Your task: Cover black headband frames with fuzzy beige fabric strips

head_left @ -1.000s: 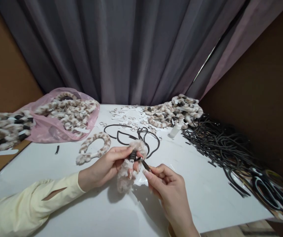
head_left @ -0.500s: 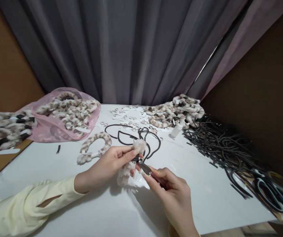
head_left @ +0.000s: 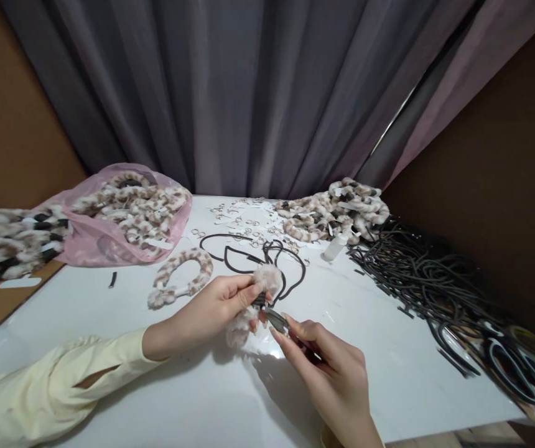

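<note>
My left hand point(head_left: 223, 308) pinches a fluffy pale fur piece point(head_left: 268, 277) with a dark section at its middle. More fur hangs below the fingers. In my right hand point(head_left: 326, 358) is a pair of pliers point(head_left: 277, 320), dark-jawed, its handles mostly hidden in my palm. The jaw tips meet the dark section beside my left fingertips; what they grip is too small to tell. Black cord loops point(head_left: 295, 277) lie just behind my hands. A spotted furry ring point(head_left: 204, 264) rests on the table to the left.
A pink bag point(head_left: 85, 239) of furry loops stands at back left, with another furry pile point(head_left: 349, 202) at back right. Small metal rings point(head_left: 249, 224) are scattered between them. A small bottle point(head_left: 335, 247) and a heap of black cords point(head_left: 417, 267) occupy the right side.
The view has shifted slightly. Both hands hold the same things at the same spot, and more of the upper fur tuft shows above my left fingers.
</note>
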`<state>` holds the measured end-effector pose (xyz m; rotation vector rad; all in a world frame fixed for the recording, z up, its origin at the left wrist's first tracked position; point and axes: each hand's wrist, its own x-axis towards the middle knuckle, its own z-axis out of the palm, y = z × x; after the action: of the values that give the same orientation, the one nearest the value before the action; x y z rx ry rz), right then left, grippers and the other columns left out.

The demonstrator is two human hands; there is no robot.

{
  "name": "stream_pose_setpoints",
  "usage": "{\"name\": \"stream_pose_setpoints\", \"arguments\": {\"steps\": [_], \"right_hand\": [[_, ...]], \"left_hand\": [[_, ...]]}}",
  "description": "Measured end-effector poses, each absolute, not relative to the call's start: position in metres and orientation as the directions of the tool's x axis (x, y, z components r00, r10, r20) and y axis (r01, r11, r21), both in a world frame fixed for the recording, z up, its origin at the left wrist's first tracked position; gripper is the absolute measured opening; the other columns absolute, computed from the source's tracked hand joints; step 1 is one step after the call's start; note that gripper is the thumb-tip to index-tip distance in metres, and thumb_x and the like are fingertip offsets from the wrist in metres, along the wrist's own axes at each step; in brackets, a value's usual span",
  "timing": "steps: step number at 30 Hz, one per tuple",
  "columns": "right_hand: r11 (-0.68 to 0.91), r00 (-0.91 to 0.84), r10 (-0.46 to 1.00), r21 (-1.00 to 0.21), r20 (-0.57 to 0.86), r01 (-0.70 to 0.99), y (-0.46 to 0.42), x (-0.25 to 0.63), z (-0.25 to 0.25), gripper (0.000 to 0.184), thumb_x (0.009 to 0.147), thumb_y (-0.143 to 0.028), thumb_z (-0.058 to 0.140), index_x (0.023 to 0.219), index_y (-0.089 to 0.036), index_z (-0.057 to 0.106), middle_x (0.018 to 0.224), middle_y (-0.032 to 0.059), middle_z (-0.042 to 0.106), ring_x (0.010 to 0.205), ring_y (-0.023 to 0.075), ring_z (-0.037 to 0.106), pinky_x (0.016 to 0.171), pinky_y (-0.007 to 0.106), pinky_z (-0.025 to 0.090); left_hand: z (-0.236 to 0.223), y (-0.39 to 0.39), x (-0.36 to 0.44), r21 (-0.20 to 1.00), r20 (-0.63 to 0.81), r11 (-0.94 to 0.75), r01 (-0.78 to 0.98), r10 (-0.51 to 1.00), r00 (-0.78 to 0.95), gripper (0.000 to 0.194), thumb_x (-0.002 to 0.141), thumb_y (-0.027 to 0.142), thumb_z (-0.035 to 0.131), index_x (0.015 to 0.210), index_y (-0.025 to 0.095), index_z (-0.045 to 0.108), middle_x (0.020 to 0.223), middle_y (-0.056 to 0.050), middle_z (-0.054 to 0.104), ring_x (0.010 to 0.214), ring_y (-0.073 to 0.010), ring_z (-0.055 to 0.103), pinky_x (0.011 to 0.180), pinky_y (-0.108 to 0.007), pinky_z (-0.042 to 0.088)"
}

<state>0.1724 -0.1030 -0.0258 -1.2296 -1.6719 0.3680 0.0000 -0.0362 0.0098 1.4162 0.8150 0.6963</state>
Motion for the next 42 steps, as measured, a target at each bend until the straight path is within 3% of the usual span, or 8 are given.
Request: {"name": "stream_pose_setpoints", "arguments": {"steps": [10,18,24,32,38,42], "right_hand": [[0.282,0.125,0.929,-0.884,0.349,0.372,-0.101,0.174,-0.027,0.02,0.074,-0.03,0.067,0.061,-0.016,0.06,0.051,-0.0011,0.051,0.046,0.0082,0.038,0.042,0.019,0.033],[0.337,0.031,0.92,-0.832,0.39,0.441,-0.103,0.173,-0.024,0.023,0.077,-0.03,0.064,0.06,-0.016,0.058,0.051,-0.0025,0.041,0.048,0.0082,0.029,0.044,0.021,0.029],[0.308,0.037,0.934,-0.852,0.356,0.423,-0.102,0.174,-0.024,0.021,0.078,-0.031,0.064,0.064,-0.016,0.061,0.053,-0.0017,0.043,0.048,0.0084,0.03,0.044,0.021,0.029],[0.453,-0.055,0.857,-0.701,0.512,0.551,-0.103,0.177,-0.025,0.017,0.079,-0.022,0.063,0.063,-0.016,0.058,0.054,-0.0016,0.044,0.048,0.0081,0.033,0.046,0.021,0.033],[0.246,0.078,0.953,-0.898,0.293,0.366,-0.1,0.185,-0.021,0.019,0.069,-0.033,0.071,0.064,-0.016,0.067,0.052,0.001,0.054,0.046,0.0099,0.041,0.042,0.021,0.037],[0.168,0.109,0.973,-0.945,0.205,0.279,-0.097,0.185,-0.02,0.019,0.065,-0.034,0.074,0.062,-0.015,0.069,0.053,0.0026,0.057,0.048,0.0115,0.046,0.044,0.022,0.041]], "left_hand": [[0.01,-0.034,-0.002,0.975,-0.156,0.219,-0.023,0.759,0.632,0.038,0.082,0.05,0.054,0.085,0.012,0.057,0.068,-0.001,0.058,0.057,-0.0102,0.053,0.056,-0.02,0.042],[0.009,-0.037,-0.002,0.996,-0.072,0.03,0.081,0.807,0.586,0.037,0.085,0.049,0.05,0.087,0.013,0.058,0.074,-0.003,0.059,0.065,-0.0127,0.054,0.057,-0.021,0.042],[0.011,-0.041,0.002,0.998,-0.01,-0.025,0.061,0.857,0.515,0.038,0.082,0.052,0.052,0.077,0.014,0.054,0.064,0.0,0.053,0.056,-0.0106,0.049,0.05,-0.02,0.038],[0.009,-0.041,0.001,0.989,-0.017,-0.058,0.139,0.874,0.485,0.035,0.085,0.048,0.05,0.074,0.015,0.053,0.065,0.0,0.052,0.059,-0.0121,0.053,0.052,-0.02,0.038],[0.008,-0.042,-0.001,0.995,0.006,-0.054,0.088,0.88,0.475,0.033,0.086,0.046,0.049,0.083,0.014,0.056,0.069,-0.002,0.059,0.063,-0.0127,0.054,0.055,-0.021,0.04],[0.006,-0.042,-0.001,0.997,0.01,-0.046,0.065,0.88,0.474,0.033,0.086,0.047,0.049,0.084,0.015,0.055,0.071,-0.002,0.059,0.063,-0.0124,0.054,0.056,-0.021,0.04]]}}
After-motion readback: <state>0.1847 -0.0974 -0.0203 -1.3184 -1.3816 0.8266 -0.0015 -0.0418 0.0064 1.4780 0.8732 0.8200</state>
